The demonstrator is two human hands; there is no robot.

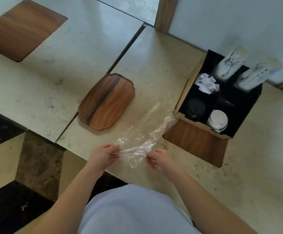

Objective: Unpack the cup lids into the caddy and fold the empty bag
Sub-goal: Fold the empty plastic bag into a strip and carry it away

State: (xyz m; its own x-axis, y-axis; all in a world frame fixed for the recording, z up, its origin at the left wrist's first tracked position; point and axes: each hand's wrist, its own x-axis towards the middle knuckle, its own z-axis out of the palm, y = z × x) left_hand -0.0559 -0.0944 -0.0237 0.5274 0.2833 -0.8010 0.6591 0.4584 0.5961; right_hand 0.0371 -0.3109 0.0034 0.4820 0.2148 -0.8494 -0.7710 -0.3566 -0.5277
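Observation:
A clear plastic bag point(142, 134) lies stretched flat on the pale table, running from the near edge up toward the black caddy point(245, 112). My left hand point(102, 155) pinches its near left corner. My right hand point(161, 157) pinches its near right corner. In the caddy's front compartments sit a stack of black lids point(196, 108) on the left and a stack of white lids point(217, 120) on the right. The bag looks empty.
A wooden tray point(107, 101) lies just left of the bag. In the caddy's rear compartments stand two stacks of printed paper cups point(230, 64) and crumpled white napkins point(207, 83). A wood inlay point(196, 142) fronts the caddy; another wood panel point(21, 27) lies far left. The table's near edge runs under my wrists.

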